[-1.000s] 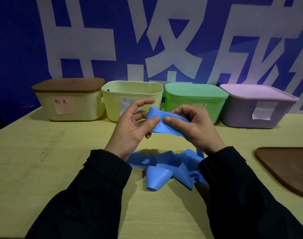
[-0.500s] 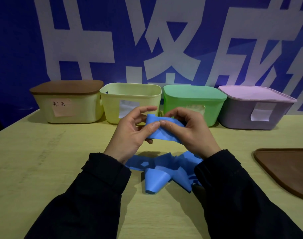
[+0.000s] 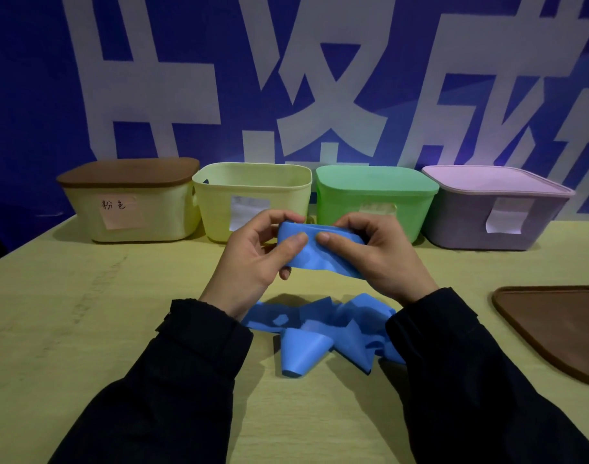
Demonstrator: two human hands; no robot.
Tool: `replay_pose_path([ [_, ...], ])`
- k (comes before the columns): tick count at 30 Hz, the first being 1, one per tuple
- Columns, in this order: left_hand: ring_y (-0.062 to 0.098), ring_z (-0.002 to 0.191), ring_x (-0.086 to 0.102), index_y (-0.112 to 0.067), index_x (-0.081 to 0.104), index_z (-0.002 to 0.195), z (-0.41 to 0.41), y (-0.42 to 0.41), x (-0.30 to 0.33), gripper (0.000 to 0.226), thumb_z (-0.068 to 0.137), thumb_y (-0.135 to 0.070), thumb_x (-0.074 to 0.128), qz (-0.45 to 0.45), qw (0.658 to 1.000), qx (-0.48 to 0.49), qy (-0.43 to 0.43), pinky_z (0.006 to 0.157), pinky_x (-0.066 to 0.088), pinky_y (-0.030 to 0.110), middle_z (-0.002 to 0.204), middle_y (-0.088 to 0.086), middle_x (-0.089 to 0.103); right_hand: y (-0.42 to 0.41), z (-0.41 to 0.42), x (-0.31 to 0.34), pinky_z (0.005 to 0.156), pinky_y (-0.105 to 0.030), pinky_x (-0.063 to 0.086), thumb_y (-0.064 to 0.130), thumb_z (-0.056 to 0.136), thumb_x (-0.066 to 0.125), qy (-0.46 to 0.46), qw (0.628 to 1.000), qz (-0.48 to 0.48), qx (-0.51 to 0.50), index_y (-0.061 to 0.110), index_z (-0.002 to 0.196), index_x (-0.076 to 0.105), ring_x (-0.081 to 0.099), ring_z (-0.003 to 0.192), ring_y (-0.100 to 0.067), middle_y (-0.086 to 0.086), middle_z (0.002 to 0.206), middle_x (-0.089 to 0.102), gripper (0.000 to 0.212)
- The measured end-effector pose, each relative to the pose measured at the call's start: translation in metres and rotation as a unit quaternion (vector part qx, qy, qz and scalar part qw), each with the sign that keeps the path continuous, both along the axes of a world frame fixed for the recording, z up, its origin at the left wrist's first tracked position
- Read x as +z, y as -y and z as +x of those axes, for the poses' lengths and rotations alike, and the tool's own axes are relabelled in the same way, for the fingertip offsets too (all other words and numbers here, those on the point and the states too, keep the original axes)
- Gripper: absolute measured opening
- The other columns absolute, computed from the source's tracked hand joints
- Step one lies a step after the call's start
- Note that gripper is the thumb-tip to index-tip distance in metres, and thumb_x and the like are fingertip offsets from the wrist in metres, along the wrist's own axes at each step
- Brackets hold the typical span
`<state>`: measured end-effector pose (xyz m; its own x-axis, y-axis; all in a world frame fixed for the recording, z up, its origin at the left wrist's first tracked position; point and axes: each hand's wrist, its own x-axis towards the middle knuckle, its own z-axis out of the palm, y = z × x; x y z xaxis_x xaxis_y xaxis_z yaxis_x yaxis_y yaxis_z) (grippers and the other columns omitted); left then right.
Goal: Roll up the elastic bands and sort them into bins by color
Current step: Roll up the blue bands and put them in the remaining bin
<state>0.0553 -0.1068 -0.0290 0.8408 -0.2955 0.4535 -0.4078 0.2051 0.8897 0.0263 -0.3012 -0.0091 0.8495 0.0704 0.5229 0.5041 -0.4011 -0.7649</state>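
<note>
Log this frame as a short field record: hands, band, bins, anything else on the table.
left hand: pinches blue band end
right hand: pinches same end
band rest: crumpled loose on table
bins: brown-lidded bin, open yellow bin, green lidded bin, purple lidded bin
spare brown lid: flat on table, right side

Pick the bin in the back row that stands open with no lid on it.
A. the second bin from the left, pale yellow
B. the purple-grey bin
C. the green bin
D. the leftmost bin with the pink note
A: the pale yellow bin shows an open rim and inner wall, while the other three bins each carry a lid: brown, green and lilac.
</note>
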Motion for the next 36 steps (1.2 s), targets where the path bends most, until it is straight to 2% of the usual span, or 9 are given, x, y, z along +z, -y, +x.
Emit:
replay_pose_path([
  [4, 0.020, 0.064, 0.058, -0.022, 0.066, 0.115, 0.001, -0.002, 0.002, 0.028, 0.090, -0.012, 0.074, 0.037, 0.998, 0.042, 0.004, 0.051, 0.048, 0.028, 0.090, -0.001, 0.072, 0.001, 0.000, 0.000, 0.053, -0.018, 0.040, 0.024, 0.088, 0.077, 0.000, 1.000, 0.000, -0.015, 0.019, 0.072, 0.068, 0.052, 0.055, -0.002, 0.014, 0.059, 0.059, 0.019],
  [9, 0.014, 0.053, 0.052, -0.020, 0.065, 0.101, -0.001, -0.001, 0.005, 0.028, 0.079, -0.028, 0.080, 0.034, 0.997, 0.076, 0.000, 0.047, 0.043, 0.027, 0.086, 0.008, 0.064, 0.005, 0.000, 0.001, 0.053, -0.017, 0.039, 0.027, 0.085, 0.081, 0.031, 0.998, -0.002, -0.048, 0.019, 0.069, 0.068, 0.051, 0.055, -0.001, 0.014, 0.059, 0.059, 0.022],
  [13, 0.020, 0.061, 0.049, -0.016, 0.061, 0.105, -0.002, -0.001, 0.007, 0.043, 0.072, -0.035, 0.080, -0.002, 0.997, 0.073, -0.010, 0.049, 0.040, 0.027, 0.088, 0.005, 0.062, 0.006, 0.001, 0.000, 0.054, -0.017, 0.037, 0.027, 0.086, 0.079, 0.037, 0.998, -0.009, -0.048, 0.021, 0.068, 0.065, 0.050, 0.056, 0.000, 0.015, 0.059, 0.057, 0.024],
  [15, 0.020, 0.064, 0.048, -0.015, 0.059, 0.105, -0.003, 0.000, 0.007, 0.040, 0.078, -0.030, 0.084, -0.019, 0.998, 0.064, -0.010, 0.048, 0.039, 0.026, 0.087, 0.003, 0.060, 0.006, 0.003, 0.000, 0.054, -0.017, 0.037, 0.027, 0.088, 0.078, 0.038, 0.998, -0.013, -0.049, 0.020, 0.069, 0.065, 0.049, 0.057, -0.001, 0.014, 0.060, 0.056, 0.025],
  [19, 0.014, 0.065, 0.054, -0.020, 0.065, 0.101, -0.004, 0.000, 0.004, 0.018, 0.084, -0.023, 0.071, -0.034, 0.998, 0.043, 0.018, 0.051, 0.041, 0.024, 0.085, -0.005, 0.066, 0.005, 0.004, -0.003, 0.054, -0.021, 0.037, 0.030, 0.089, 0.076, 0.035, 0.999, -0.010, -0.033, 0.015, 0.072, 0.064, 0.048, 0.058, -0.005, 0.010, 0.062, 0.055, 0.026],
  [23, 0.013, 0.068, 0.061, -0.015, 0.062, 0.117, -0.007, 0.001, 0.005, 0.030, 0.089, -0.019, 0.073, -0.039, 0.999, 0.007, 0.011, 0.055, 0.047, 0.025, 0.087, -0.003, 0.073, 0.006, 0.003, -0.003, 0.054, -0.025, 0.038, 0.029, 0.090, 0.076, 0.054, 0.998, -0.005, -0.032, 0.012, 0.074, 0.065, 0.049, 0.059, -0.008, -0.002, 0.062, 0.055, 0.026],
  [27, 0.015, 0.066, 0.061, -0.022, 0.070, 0.107, -0.003, 0.001, 0.003, 0.020, 0.087, -0.022, 0.073, -0.031, 0.999, 0.040, 0.013, 0.058, 0.049, 0.028, 0.092, -0.005, 0.072, 0.006, 0.004, -0.003, 0.054, -0.020, 0.038, 0.026, 0.089, 0.077, 0.058, 0.997, -0.010, -0.044, 0.017, 0.072, 0.064, 0.050, 0.058, -0.004, 0.011, 0.061, 0.056, 0.023],
  [31, 0.015, 0.085, 0.065, -0.030, 0.067, 0.121, -0.004, 0.002, 0.001, 0.027, 0.099, -0.014, 0.062, -0.011, 0.999, 0.025, 0.022, 0.063, 0.056, 0.030, 0.096, -0.001, 0.069, 0.004, 0.005, -0.006, 0.054, -0.023, 0.040, 0.030, 0.089, 0.077, 0.060, 0.997, -0.020, -0.052, 0.014, 0.074, 0.066, 0.051, 0.059, -0.005, 0.010, 0.063, 0.057, 0.024],
  [36, 0.016, 0.071, 0.061, -0.025, 0.068, 0.110, -0.004, 0.003, 0.001, 0.022, 0.091, -0.017, 0.073, 0.005, 0.999, 0.038, 0.031, 0.057, 0.048, 0.026, 0.093, -0.003, 0.072, -0.001, 0.006, -0.010, 0.054, -0.029, 0.040, 0.039, 0.087, 0.075, 0.071, 0.995, -0.041, -0.057, 0.017, 0.073, 0.066, 0.051, 0.060, -0.009, 0.003, 0.063, 0.059, 0.027],
])
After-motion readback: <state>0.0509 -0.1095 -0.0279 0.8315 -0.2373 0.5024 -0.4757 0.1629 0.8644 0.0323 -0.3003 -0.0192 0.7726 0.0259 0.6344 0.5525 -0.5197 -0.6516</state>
